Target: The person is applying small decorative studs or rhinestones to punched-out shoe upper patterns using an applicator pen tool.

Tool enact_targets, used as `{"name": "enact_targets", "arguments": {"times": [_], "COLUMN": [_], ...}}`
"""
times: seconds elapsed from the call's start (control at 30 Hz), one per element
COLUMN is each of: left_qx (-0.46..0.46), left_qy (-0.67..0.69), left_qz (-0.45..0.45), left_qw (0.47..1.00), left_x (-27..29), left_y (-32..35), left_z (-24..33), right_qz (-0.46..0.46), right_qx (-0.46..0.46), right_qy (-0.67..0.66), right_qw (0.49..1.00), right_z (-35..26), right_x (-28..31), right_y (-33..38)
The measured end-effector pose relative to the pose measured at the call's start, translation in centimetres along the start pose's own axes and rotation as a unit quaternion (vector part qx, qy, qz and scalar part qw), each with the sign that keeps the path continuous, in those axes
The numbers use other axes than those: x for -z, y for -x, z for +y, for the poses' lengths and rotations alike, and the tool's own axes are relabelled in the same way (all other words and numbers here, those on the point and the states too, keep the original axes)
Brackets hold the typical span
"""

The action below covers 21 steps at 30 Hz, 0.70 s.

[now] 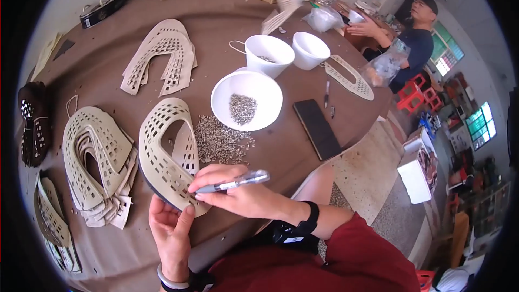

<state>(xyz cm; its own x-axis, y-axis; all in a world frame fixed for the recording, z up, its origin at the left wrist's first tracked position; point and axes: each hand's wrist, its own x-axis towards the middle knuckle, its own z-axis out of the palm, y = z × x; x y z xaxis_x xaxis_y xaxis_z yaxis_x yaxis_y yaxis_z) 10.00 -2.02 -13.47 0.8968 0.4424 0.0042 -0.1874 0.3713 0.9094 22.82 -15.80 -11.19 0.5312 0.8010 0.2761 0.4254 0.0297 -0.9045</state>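
My left hand (pixel 172 230) grips the lower end of a cream shoe upper (pixel 157 154) punched with rows of square holes, thumb on top. The upper stands tilted over the brown table covering. In my right hand (pixel 238 192) is a pen (pixel 238 180) with a clear grey barrel. Its tip end and my fingertips are at the upper's lower right part; whether the tip touches a hole is too small to tell. Just beyond lies a loose pile of small metallic studs (pixel 219 143). More studs (pixel 243 109) lie inside a tilted white bowl (pixel 220 94).
Stacked cream uppers (pixel 89 157) sit left, and more (pixel 143 54) lie farther back. White cups (pixel 270 48) stand beyond the bowl. A black phone (pixel 317 130) and a slim pen (pixel 326 94) lie right. Across the table, another person (pixel 413 48) holds a white cup (pixel 356 17).
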Motion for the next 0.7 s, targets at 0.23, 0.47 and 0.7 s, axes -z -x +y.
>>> {"name": "enact_targets", "arguments": {"times": [0.23,0.47,0.7], "left_qx": [-0.027,-0.012,0.035], "left_qy": [-0.019,-0.014,-0.028], "left_qz": [0.007,0.007,0.025], "left_qw": [0.999,1.000,0.999], "left_x": [-0.2,-0.5,0.1], "left_y": [-0.1,-0.6,-0.8], "left_z": [-0.2,1.2,1.3], "right_qz": [0.048,0.034,0.037], "right_qx": [0.072,0.059,0.048], "right_qy": [0.028,0.043,0.039], "right_qw": [0.996,0.997,0.997], "right_z": [0.0,-0.5,-1.1], "right_x": [-1.3,-0.2,1.6], "right_y": [0.2,-0.3,0.7]}}
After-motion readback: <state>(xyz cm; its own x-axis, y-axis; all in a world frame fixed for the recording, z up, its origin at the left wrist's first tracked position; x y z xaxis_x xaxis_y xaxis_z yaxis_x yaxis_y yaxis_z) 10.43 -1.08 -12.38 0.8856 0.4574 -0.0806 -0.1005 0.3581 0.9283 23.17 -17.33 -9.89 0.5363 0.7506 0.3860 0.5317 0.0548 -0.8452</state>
